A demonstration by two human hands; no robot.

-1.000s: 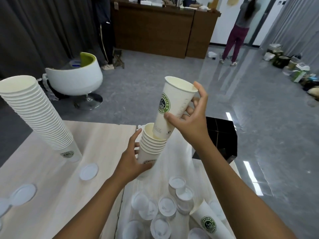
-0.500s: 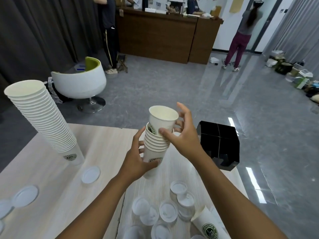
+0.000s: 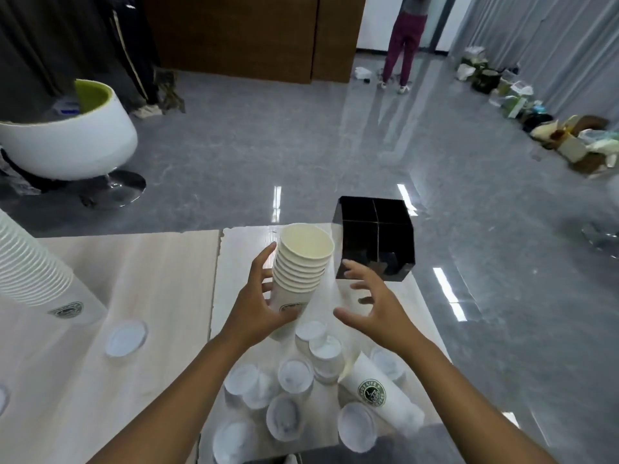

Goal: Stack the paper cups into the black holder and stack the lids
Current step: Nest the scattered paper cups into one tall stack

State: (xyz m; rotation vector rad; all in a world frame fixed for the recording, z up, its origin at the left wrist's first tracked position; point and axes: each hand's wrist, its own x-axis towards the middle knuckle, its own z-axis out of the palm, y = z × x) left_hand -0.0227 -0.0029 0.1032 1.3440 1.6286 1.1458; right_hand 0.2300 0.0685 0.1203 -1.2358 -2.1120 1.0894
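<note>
Head view: the left hand (image 3: 259, 313) grips the lower part of a small stack of paper cups (image 3: 299, 272), fingers curled round its side, while the right hand (image 3: 371, 308) hangs just beside it with fingers spread and loosely bent, holding nothing. The stack leans toward the right hand, so with only 1 hand on it the top cups could tip or slide out. Its base hovers over loose lids (image 3: 294, 375) near the wrists, and setting it down on one would leave it wobbling.

The black holder (image 3: 375, 242) sits just beyond the right fingertips, at the tabletop (image 3: 160, 272) edge; a clumsy push could shove it off.

Counts: about 8 rims show in the held stack, 1 cup (image 3: 382, 396) lies on its side under the right forearm, 1 tall stack (image 3: 30, 266) stands well left of the left hand, 1 holder with 4 compartments, and roughly 12 lids are visible, some overlapping.
</note>
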